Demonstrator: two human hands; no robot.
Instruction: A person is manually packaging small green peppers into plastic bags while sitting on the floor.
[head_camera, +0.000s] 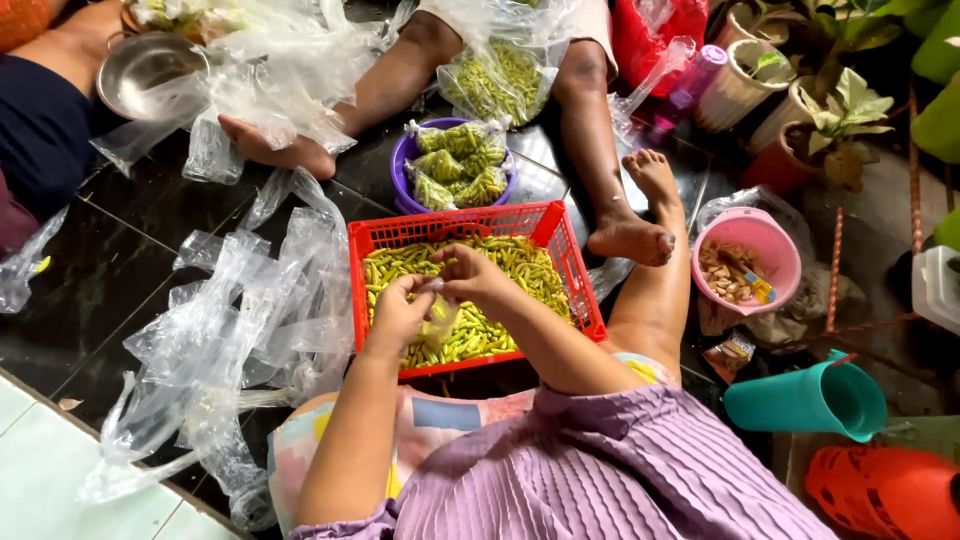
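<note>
Sitting on the dark tiled floor (120, 260), the person worked over a red plastic basket (455, 228) filled with green chillies (510, 262). Both hands met above the middle of the basket: the left hand (400, 312) was closed around the top of a small clear bag (438, 322) partly filled with chillies, and the right hand (472, 275) pinched the bag's mouth with fingers drawn narrow. The bag hung just above the loose chillies. Beyond the basket stood a purple bowl (405, 165) holding filled packets (458, 165), between the legs of another person seated opposite. A heap of empty clear bags (235, 340) lay to the left of the basket, a pink bowl (760, 235) to its right, and a teal cup (805, 398) lay on its side near the right edge.
</note>
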